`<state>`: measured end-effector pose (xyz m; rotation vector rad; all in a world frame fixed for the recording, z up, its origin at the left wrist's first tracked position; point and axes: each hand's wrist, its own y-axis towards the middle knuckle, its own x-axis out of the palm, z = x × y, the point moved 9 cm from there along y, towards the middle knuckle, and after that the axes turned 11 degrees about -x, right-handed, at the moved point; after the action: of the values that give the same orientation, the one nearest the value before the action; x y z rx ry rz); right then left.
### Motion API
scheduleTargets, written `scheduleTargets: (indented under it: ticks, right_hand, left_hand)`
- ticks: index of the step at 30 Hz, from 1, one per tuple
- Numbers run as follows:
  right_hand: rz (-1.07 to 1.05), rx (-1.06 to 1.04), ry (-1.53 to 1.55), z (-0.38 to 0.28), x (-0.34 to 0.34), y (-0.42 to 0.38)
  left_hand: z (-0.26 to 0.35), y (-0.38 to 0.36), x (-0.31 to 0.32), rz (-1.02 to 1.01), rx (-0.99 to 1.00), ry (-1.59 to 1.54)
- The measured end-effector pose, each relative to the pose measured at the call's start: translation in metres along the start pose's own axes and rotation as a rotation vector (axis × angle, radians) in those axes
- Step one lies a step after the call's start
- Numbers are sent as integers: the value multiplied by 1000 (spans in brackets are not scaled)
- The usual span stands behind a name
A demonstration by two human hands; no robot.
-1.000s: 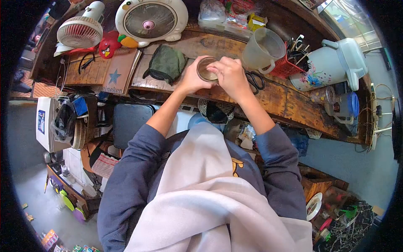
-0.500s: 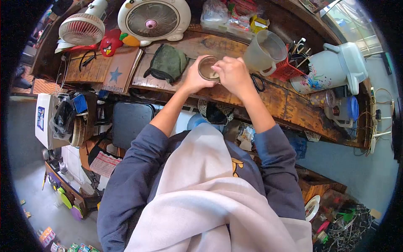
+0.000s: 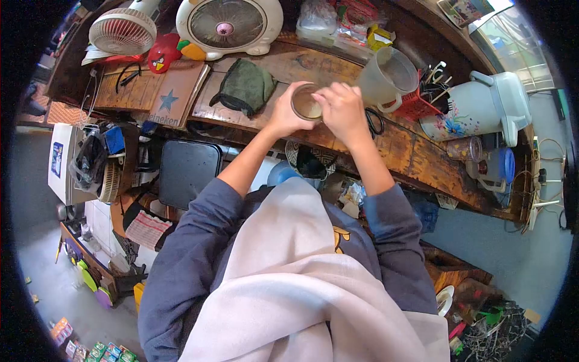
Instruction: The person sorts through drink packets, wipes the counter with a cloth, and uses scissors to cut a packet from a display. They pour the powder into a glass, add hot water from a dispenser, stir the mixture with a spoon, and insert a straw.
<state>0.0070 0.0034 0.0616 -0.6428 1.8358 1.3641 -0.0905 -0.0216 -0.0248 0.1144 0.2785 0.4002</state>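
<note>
My left hand [image 3: 283, 114] is wrapped around a glass [image 3: 307, 106] seen from above, with a pale, cloudy content at its bottom. The fingers of my right hand [image 3: 345, 113] are pinched together at the glass's right rim. Whatever they grip, perhaps a thin handle going into the glass, is blurred and mostly hidden. Left of the glass, a dark green cloth pouch [image 3: 246, 87] lies on the wooden counter [image 3: 398, 145]. A translucent plastic pitcher [image 3: 386, 78] stands just beyond my right hand.
To the right are a red basket [image 3: 412, 104] of utensils and a large flowered thermos [image 3: 467, 114]. A fan lamp [image 3: 226, 27], a small fan [image 3: 122, 31] and a red bird figure [image 3: 161, 54] stand at the back left. A brown Heineken menu [image 3: 175, 99] lies left.
The view has shifted slightly, so the counter things sit a little lower and to the right. My right hand has moved slightly at the glass's rim; my left hand still holds the glass.
</note>
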Motion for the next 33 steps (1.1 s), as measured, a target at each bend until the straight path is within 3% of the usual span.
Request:
scheduleTargets:
  ticks: [5, 7, 13, 17, 21, 25, 27, 31, 33]
  right_hand:
    - [34, -6, 187, -10, -1, -12]
    - [110, 6, 40, -8, -15, -9]
    - [93, -12, 150, -20, -7, -15]
    - [119, 55, -41, -4, -16, -17]
    - [84, 1, 165, -16, -4, -21]
    - [164, 69, -8, -4, -20, -18]
    - [144, 79, -7, -8, -17, -22]
    - [158, 47, 128, -14, -7, -21]
    - [213, 92, -32, -5, -18, -22]
  left_hand:
    - [-7, -3, 11, -81, -60, -77]
    - [-1, -3, 3, 11, 3, -42]
    - [4, -7, 9, -4, 24, 39]
    - [10, -9, 6, 15, 76, 59]
    - [0, -9, 11, -3, 19, 20]
    - [5, -7, 11, -41, 29, 69]
    - [11, -9, 12, -32, 83, 134]
    - [2, -8, 9, 8, 2, 3]
    - [4, -9, 8, 5, 11, 12]
